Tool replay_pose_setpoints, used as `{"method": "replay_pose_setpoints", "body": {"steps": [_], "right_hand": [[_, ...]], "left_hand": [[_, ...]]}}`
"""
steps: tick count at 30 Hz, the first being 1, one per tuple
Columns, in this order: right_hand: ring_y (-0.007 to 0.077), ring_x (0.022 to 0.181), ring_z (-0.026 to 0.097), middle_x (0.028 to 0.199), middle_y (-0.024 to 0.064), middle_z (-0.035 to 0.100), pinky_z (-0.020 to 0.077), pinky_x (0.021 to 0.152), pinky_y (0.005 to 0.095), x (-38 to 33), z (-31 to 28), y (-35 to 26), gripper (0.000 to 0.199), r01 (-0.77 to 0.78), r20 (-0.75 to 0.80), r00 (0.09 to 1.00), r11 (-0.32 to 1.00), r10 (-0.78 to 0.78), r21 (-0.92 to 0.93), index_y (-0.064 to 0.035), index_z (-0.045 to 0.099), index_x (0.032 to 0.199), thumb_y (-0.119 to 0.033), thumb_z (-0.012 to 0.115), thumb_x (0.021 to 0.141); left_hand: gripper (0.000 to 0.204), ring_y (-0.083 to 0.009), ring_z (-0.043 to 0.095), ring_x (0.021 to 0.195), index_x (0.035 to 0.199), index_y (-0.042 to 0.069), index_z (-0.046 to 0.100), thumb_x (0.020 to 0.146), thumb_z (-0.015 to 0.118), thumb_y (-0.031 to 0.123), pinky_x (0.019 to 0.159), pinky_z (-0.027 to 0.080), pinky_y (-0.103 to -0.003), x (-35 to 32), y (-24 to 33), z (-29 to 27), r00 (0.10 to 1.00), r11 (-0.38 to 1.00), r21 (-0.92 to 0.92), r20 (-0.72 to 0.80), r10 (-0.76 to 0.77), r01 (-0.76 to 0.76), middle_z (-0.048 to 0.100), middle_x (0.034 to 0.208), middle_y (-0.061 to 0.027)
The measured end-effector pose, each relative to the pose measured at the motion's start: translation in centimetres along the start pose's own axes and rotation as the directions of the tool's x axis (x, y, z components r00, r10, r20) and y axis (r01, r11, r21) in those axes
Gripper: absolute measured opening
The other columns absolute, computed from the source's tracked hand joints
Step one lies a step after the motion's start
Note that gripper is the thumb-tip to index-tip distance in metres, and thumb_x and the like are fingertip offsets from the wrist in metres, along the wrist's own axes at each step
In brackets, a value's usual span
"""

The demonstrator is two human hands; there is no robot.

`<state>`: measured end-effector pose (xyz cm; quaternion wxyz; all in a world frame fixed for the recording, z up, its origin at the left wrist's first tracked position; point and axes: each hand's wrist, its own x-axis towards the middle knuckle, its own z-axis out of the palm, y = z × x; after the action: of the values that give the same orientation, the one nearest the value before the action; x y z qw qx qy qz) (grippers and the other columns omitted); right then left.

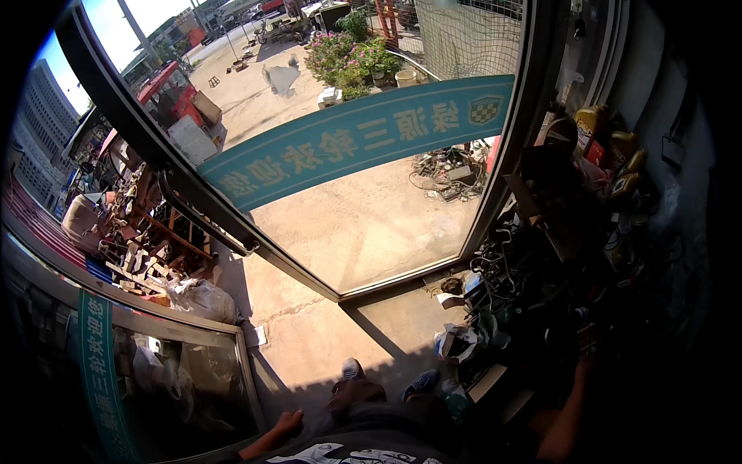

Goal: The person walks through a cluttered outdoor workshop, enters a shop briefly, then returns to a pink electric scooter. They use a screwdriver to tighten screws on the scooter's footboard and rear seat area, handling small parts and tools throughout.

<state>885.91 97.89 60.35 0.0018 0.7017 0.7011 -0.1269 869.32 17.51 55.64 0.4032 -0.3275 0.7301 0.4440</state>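
My left hand (288,423) hangs low beside my dark printed shirt (371,448), its fingers curled in, with nothing visible in them. The right arm reaches out into deep shadow on the right. There my right hand (587,340) is at a dark heap of parts and cables (510,271); its fingers are too dark to make out, and so is anything they may hold. Ahead of me stands a glass door (363,224) in a dark metal frame, swung outward, with a teal banner strip (363,135) across it and a curved handle (202,213).
My shoes (352,369) are at the doorway. On the right are a torn white bag (456,340), a flattened cardboard piece (488,381) and yellow bottles (591,121). Outside lie scrap wood (143,267), a plastic bag (202,300) and a flowering bush (352,58). Another glass panel (185,379) stands at left.
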Motion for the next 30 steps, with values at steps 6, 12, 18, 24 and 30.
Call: {"method": "replay_pose_setpoints", "body": {"steps": [6,12,18,24,30], "right_hand": [[0.0344,0.083,0.068,0.091,0.022,0.068,0.0538,0.073,0.0455,-3.2,3.1,-2.8,0.025,0.221,-0.388,0.914,0.95,-0.122,0.223,0.003,0.069,0.095,-0.015,0.052,0.09],[0.0331,0.088,0.067,0.095,0.019,0.069,0.0534,0.081,0.0449,-12.6,13.5,-7.7,0.013,0.153,-0.139,0.98,0.987,-0.146,0.041,-0.0008,0.069,0.088,-0.011,0.063,0.083],[0.0267,0.062,0.068,0.074,0.016,0.069,0.0549,0.058,0.0379,-26.2,29.8,-14.8,0.013,0.473,0.41,0.739,0.845,-0.534,0.249,0.0023,0.071,0.079,-0.005,0.069,0.069],[0.0284,0.081,0.071,0.082,0.0151,0.072,0.0561,0.077,0.0378,-49.2,28.9,-29.9,0.03,0.756,0.781,0.238,0.615,-0.578,0.226,-0.0043,0.075,0.089,-0.028,0.063,0.075],[0.0272,0.075,0.07,0.079,0.0127,0.072,0.0551,0.077,0.0362,-60.0,33.7,-43.9,0.033,0.933,0.789,-0.08,0.233,-0.61,0.274,-0.0056,0.075,0.09,-0.034,0.065,0.078]], "left_hand": [[0.051,-0.0232,0.054,0.045,0.059,0.003,0.054,0.095,0.051,0.038,0.045,0.041,-0.041,6.3,-13.0,-5.2,0.984,0.918,0.371,-0.053,0.169,-0.138,0.053,0.051,-0.0066],[0.052,-0.0241,0.053,0.043,0.06,0.003,0.052,0.095,0.051,0.041,0.044,0.041,-0.041,8.2,-13.2,-11.0,0.99,0.988,0.116,-0.086,0.114,-0.104,0.053,0.052,-0.0095],[0.044,-0.0196,0.047,0.041,0.064,0.007,0.048,0.097,0.052,0.036,0.038,0.035,-0.036,10.1,-16.2,-18.7,0.975,0.856,-0.518,-0.189,-0.119,0.004,0.046,0.052,-0.0067],[0.042,-0.0196,0.046,0.042,0.067,0.005,0.048,0.098,0.052,0.034,0.039,0.037,-0.037,7.3,-14.9,-21.5,0.951,0.667,-0.745,-0.209,-0.226,-0.005,0.044,0.055,-0.006],[0.047,-0.0153,0.044,0.04,0.064,0.007,0.057,0.096,0.055,0.04,0.037,0.032,-0.031,5.0,-8.7,-21.2,0.894,0.631,-0.771,-0.222,-0.389,0.083,0.05,0.055,-0.003]]}}
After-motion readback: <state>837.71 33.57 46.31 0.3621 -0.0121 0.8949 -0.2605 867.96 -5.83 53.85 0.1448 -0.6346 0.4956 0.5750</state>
